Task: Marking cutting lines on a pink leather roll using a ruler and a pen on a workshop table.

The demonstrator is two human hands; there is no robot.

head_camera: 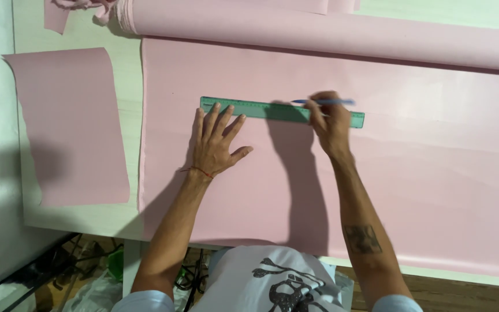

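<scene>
The green ruler (281, 111) lies flat on the big pink sheet (319, 190), running left to right and tilting slightly downward toward its right end, a little below the roll (330, 32) that the sheet unwinds from. The left hand (215, 141) rests flat just below the ruler's left part, fingers spread, with the fingertips reaching up onto the ruler's lower edge to pin it. The right hand (329, 124) sits over the ruler's right part, its fingers closed around a blue pen (324, 101) whose tip points left along the ruler's upper edge. The two hands are well apart, one at each part of the ruler.

To draw this line well, the person probably needs steady downward pressure from the spread fingers, since the smooth sheet could let the ruler slide. The pinning hand holds only the left end, so the right end may pivot if the pen pushes hard against the edge; light sideways pressure seems wise. Keeping the pen at one angle against the upper edge should give a straight stroke. The sheet looks flat beneath the ruler, which helps.

Left of the ruler, beyond the sheet's edge, a smaller cut pink piece (67, 127) lies on the pale table (128, 86). Above that, at the table's far edge, a crumpled pink scrap (82, 6) shows.
</scene>
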